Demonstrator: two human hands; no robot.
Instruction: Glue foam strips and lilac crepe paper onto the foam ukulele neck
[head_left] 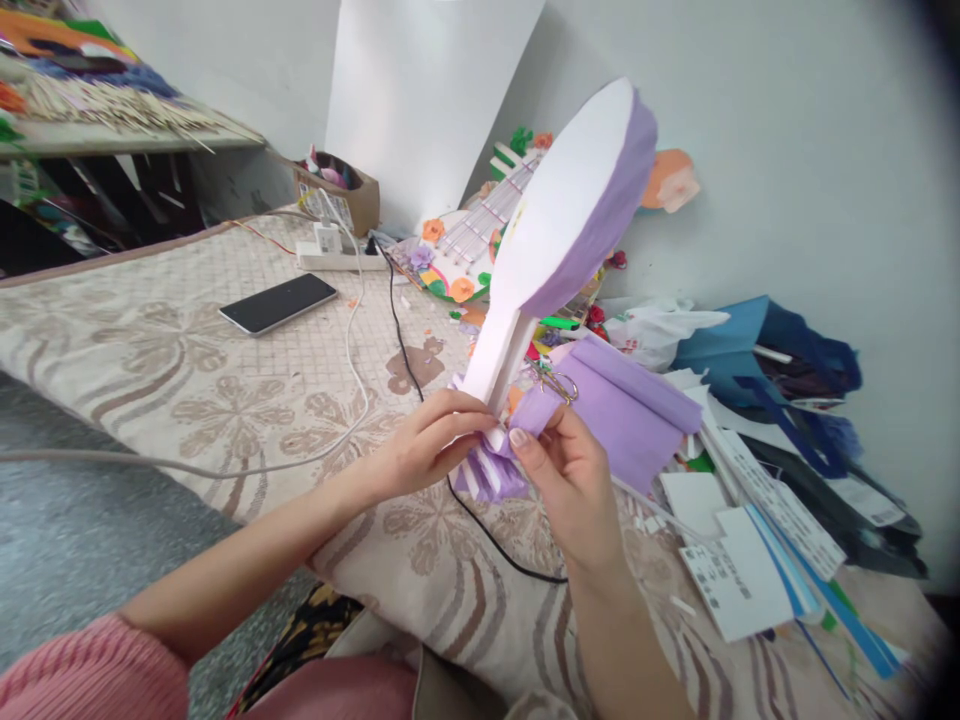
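Observation:
A white foam paddle-shaped model (559, 215) with purple crepe paper along its edge stands tilted up over the patterned mat (187, 370). My left hand (431, 440) is closed around the lower neck of the model. My right hand (566, 470) pinches a strip of purple crepe paper (525, 415) against the neck's base. Pleated purple and white paper (487, 475) hangs below my fingers.
A purple paper sheet (630, 400) with scissors (555, 382) lies behind my right hand. A phone (277, 302), a power strip (337, 258), black and white cables, a decorated guitar craft (469, 245), a cardboard box (337, 190) and paper scraps at the right surround the spot.

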